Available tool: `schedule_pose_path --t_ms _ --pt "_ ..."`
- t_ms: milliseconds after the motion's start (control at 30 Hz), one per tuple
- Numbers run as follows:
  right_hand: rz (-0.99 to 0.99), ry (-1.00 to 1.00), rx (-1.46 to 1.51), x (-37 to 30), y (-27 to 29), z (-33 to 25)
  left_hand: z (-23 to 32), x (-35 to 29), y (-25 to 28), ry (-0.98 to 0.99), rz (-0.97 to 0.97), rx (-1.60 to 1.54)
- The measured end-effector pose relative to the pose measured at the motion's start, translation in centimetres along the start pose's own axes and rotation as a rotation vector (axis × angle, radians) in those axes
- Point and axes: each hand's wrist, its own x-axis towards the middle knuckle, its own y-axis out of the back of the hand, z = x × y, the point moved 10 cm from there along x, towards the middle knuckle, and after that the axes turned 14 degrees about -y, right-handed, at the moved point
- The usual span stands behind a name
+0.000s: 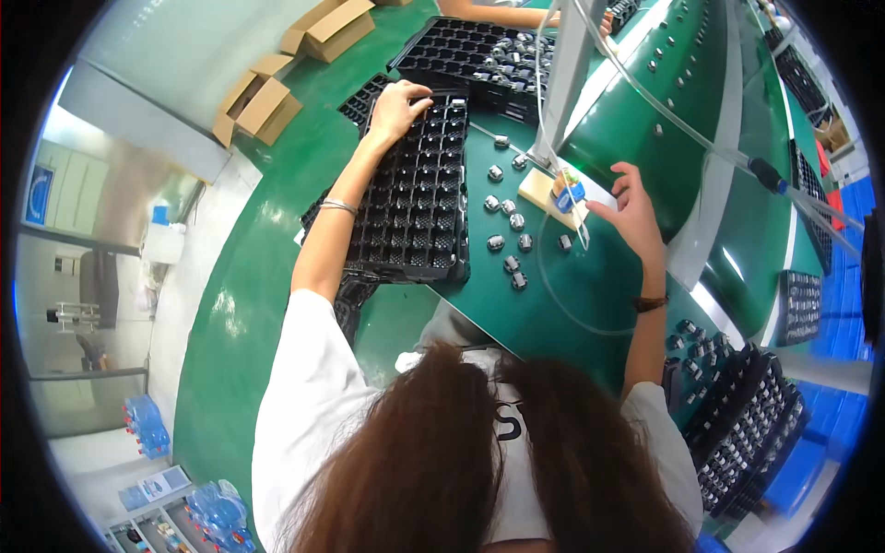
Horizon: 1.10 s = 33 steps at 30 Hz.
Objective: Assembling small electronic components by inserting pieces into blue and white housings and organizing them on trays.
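Note:
My left hand (396,112) is over the far end of a black compartment tray (415,198), its fingers bent, thumb and forefinger slightly apart and nothing visible between them. A small silver part (458,104) sits in a far-right pocket of that tray; most other pockets look unfilled. On the right, my right hand (636,217) is raised with fingers spread, holding nothing. Just left of it stands a small blue-and-yellow piece (568,194) on a cream block (537,187), with a thin clear tube beside it. Several small silver-and-black cylindrical parts (510,221) lie loose between tray and block.
Another black tray (442,46), partly filled with silver parts, lies farther off. A co-worker's arm (502,13) reaches in there. A grey metal post (567,83) rises beside the green conveyor belt (636,120). Filled trays (751,424) are at my right; open cardboard boxes (263,106) stand left.

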Motion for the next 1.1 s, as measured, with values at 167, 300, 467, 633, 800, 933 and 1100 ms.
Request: schedule_pose_path --t_ms 167,300,467,633,800,933,1100 --pt "-0.129 -0.03 -0.073 -0.1 -0.3 0.3 2.5 2.2 -4.4 -0.122 -0.12 0.014" --pt "-0.253 -0.011 -0.121 -0.1 -1.4 1.3 0.5 2.2 -5.2 0.02 -0.058 -0.094" --pt "-0.253 0.032 -0.167 -0.2 -2.2 1.5 2.4 3.3 -2.1 0.056 0.104 -0.489" --pt "-0.207 0.027 -0.076 0.1 -3.4 0.9 9.6 -1.3 -1.7 0.505 0.225 -1.422" --pt "0.065 0.268 0.014 -0.4 -4.6 -1.6 16.0 -10.6 -5.1 0.875 0.2 -1.732" --pt "0.081 0.107 -0.046 1.7 -6.0 0.2 21.3 -15.8 -9.0 1.076 0.181 -1.951" --pt "0.425 0.222 0.084 6.3 1.7 3.0 24.4 -18.7 -10.0 1.232 0.242 -1.986"
